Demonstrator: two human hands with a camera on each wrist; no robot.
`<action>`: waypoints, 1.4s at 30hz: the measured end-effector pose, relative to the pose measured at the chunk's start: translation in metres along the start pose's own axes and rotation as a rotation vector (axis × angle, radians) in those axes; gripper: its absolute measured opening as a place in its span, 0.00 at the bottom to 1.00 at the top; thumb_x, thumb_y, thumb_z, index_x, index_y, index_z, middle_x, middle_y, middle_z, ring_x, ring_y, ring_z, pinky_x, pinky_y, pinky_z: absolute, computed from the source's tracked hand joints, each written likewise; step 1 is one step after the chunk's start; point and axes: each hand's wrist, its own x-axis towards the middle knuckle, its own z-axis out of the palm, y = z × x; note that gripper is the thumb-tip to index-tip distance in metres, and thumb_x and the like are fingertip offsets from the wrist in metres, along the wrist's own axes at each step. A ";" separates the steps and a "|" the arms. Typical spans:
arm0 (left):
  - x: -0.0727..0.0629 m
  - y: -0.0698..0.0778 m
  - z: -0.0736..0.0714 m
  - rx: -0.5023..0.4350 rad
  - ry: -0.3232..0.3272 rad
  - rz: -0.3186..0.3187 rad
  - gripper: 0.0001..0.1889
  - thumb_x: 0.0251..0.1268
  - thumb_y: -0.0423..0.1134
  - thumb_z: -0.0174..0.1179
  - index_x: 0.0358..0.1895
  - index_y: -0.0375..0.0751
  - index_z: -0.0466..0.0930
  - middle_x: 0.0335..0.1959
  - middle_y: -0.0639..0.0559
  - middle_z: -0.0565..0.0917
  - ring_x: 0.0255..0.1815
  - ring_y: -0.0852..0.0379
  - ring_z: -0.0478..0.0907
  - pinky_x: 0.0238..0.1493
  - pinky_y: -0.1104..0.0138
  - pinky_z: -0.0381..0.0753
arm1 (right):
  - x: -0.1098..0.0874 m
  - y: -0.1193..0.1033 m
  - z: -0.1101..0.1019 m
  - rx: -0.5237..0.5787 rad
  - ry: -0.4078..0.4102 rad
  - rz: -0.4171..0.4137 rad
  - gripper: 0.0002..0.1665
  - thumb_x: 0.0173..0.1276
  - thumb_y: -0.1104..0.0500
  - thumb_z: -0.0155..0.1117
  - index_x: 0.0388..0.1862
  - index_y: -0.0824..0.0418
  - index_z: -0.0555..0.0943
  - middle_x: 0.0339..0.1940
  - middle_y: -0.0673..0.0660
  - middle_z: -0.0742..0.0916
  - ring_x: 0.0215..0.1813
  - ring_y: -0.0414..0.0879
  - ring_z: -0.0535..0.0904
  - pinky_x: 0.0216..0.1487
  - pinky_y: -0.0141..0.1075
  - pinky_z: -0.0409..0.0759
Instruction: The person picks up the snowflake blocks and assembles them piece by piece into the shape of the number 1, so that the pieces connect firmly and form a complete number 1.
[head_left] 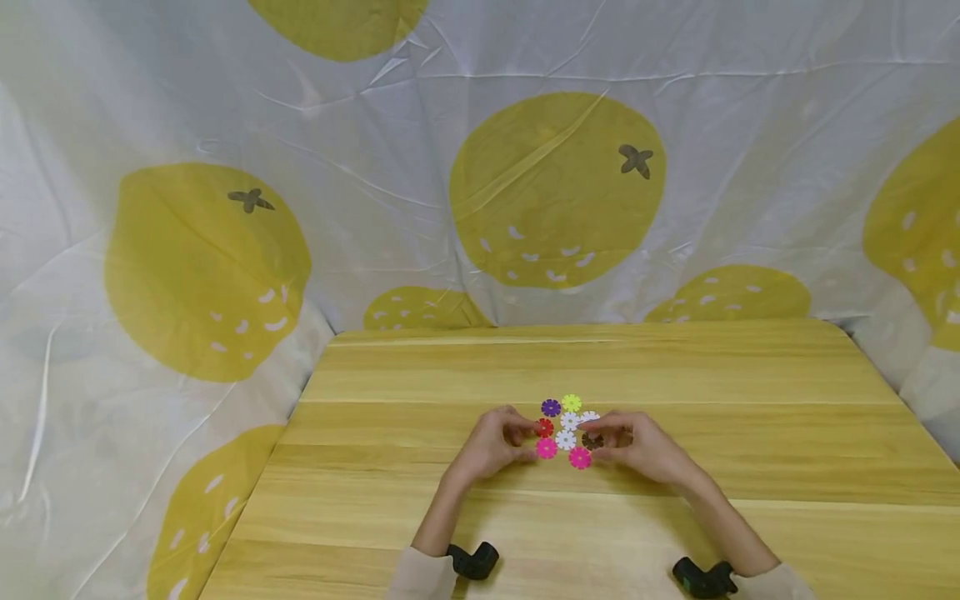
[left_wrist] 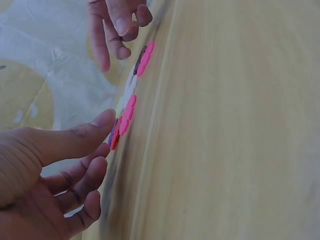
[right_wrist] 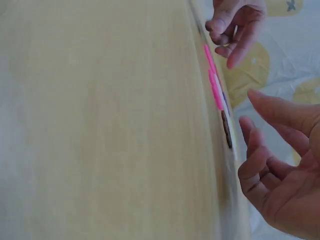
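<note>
Pink, red, purple, brown, white and yellow-green notched round flat discs (head_left: 565,434) cluster on a pale wooden table (head_left: 375,467).
Left hand (head_left: 497,443), loosely curved and gripping nothing, is beside the red disc (head_left: 546,428); right hand (head_left: 637,446), equally relaxed, is by the brown disc (head_left: 592,442).
</note>
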 end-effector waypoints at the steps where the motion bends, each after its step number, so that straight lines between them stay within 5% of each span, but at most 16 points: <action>1: 0.000 -0.001 0.001 0.000 -0.006 -0.004 0.17 0.55 0.31 0.78 0.50 0.35 0.90 0.36 0.42 0.85 0.33 0.56 0.76 0.34 0.74 0.74 | 0.000 0.000 0.001 0.012 -0.003 0.005 0.20 0.67 0.65 0.73 0.58 0.67 0.86 0.43 0.64 0.87 0.34 0.37 0.74 0.32 0.28 0.74; 9: 0.004 -0.002 0.005 0.018 -0.035 -0.009 0.16 0.54 0.31 0.79 0.48 0.37 0.92 0.33 0.42 0.84 0.26 0.65 0.69 0.28 0.75 0.70 | 0.002 -0.001 0.006 0.049 -0.007 0.048 0.16 0.66 0.63 0.75 0.52 0.65 0.89 0.30 0.59 0.84 0.27 0.36 0.71 0.28 0.27 0.69; 24: 0.012 -0.002 0.011 0.091 -0.024 -0.027 0.12 0.50 0.33 0.81 0.40 0.44 0.94 0.32 0.49 0.85 0.28 0.64 0.72 0.31 0.73 0.71 | 0.009 0.003 0.015 -0.092 0.036 0.092 0.15 0.57 0.60 0.82 0.44 0.59 0.92 0.23 0.49 0.79 0.25 0.34 0.70 0.27 0.27 0.69; 34: 0.011 -0.001 0.010 0.079 -0.040 -0.044 0.11 0.49 0.32 0.81 0.36 0.41 0.90 0.34 0.49 0.83 0.29 0.64 0.71 0.32 0.73 0.72 | 0.008 -0.002 0.017 -0.023 0.044 0.121 0.16 0.55 0.61 0.84 0.38 0.62 0.85 0.26 0.54 0.80 0.27 0.37 0.71 0.28 0.28 0.71; 42: 0.007 0.002 0.010 0.019 -0.038 -0.023 0.13 0.51 0.27 0.79 0.38 0.39 0.84 0.30 0.46 0.84 0.26 0.64 0.74 0.30 0.75 0.75 | 0.006 -0.004 0.014 0.076 -0.016 0.111 0.13 0.63 0.64 0.77 0.39 0.68 0.81 0.32 0.59 0.86 0.30 0.41 0.81 0.32 0.31 0.83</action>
